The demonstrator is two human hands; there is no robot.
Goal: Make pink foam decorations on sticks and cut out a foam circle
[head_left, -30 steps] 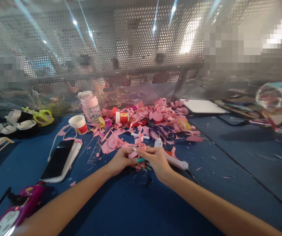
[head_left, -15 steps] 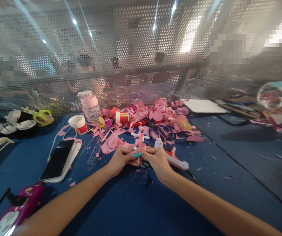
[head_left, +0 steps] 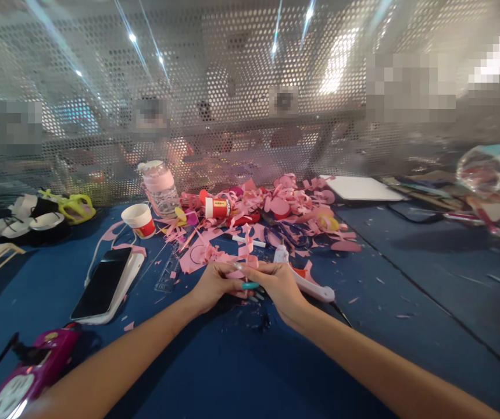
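Both hands meet over the middle of the blue table. My left hand (head_left: 213, 285) is closed on the lower part of a pink curled paper strip (head_left: 246, 249), which stands up above the fingers. From the other side, my right hand (head_left: 278, 282) pinches the same strip, its thumb crossing toward the left fingertips. Teal nail polish shows where the fingers overlap, and they hide the strip's lower end. Just right of my right hand lies a white glue gun (head_left: 313, 287). Behind the hands is a pink paper sheet (head_left: 195, 256) with a drawn curve.
A heap of pink paper scraps (head_left: 285, 198) lies beyond the hands, with scissors (head_left: 297, 238) and a tipped paper cup (head_left: 217, 208). To the left are a phone (head_left: 104, 282), paper cups (head_left: 139, 221), a bottle (head_left: 160, 189) and a clear ruler (head_left: 167, 273). A perforated metal screen (head_left: 232, 105) stands behind.
My right thumb has shifted slightly, and the teal nail has moved down a little. The paper strip has turned slightly between the fingers. Both arms stay almost where they were.
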